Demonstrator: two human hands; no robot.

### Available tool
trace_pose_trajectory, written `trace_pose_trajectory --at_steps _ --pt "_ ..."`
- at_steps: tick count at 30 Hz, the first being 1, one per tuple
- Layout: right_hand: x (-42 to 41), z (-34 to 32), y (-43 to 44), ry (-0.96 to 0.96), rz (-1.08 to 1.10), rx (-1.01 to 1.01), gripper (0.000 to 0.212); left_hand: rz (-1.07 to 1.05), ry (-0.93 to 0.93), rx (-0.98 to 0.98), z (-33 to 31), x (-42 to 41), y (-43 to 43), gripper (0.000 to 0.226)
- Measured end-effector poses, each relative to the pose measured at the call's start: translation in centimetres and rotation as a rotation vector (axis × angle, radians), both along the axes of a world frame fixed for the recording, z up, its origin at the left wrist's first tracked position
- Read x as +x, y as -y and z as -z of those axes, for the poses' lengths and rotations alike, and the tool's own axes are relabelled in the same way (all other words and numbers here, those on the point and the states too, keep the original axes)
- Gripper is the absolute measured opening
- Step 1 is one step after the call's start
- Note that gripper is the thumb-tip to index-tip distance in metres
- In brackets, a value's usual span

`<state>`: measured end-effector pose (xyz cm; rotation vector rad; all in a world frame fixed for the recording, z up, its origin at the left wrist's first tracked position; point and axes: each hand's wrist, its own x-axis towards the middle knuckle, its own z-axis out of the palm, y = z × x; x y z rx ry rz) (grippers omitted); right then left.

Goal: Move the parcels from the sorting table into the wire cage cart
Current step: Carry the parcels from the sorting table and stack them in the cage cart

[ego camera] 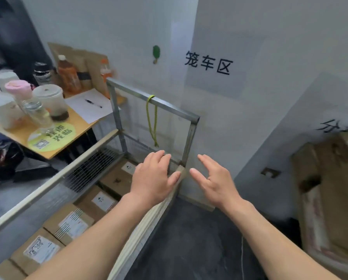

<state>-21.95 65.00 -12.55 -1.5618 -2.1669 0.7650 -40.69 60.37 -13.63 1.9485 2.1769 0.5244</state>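
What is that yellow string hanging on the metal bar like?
The string is thin and yellow-green, and looks like twisted cord. It is looped over the grey top bar at the far end of the cart. It hangs straight down as a long, slack, doubled loop. Only the bar touches it. The left hand and right hand are lower and do not hold it.

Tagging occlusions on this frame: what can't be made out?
Head view only.
Parcels in the wire cage cart: the left hand and forearm cover some; count unclear.
Parcel labels: blurred, unreadable.
Cardboard boxes at right: blurred, cut by the right edge.
Right wall sign: bottom hidden by those boxes, cut by the edge.
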Motion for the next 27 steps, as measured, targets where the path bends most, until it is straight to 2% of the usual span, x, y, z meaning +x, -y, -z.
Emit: trace_pose_trajectory --at_steps 17,27 --pt "17.5 -2.8 3.5 0.026 0.219 0.074 0.064 0.205 -0.008 0.058 -3.4 16.7 -0.7 0.066" --pt "24.5 -4.0 8.9 -0.009 0.504 0.096 0.063 0.499 0.044 0.051 -5.0 23.8 -0.7 0.068"
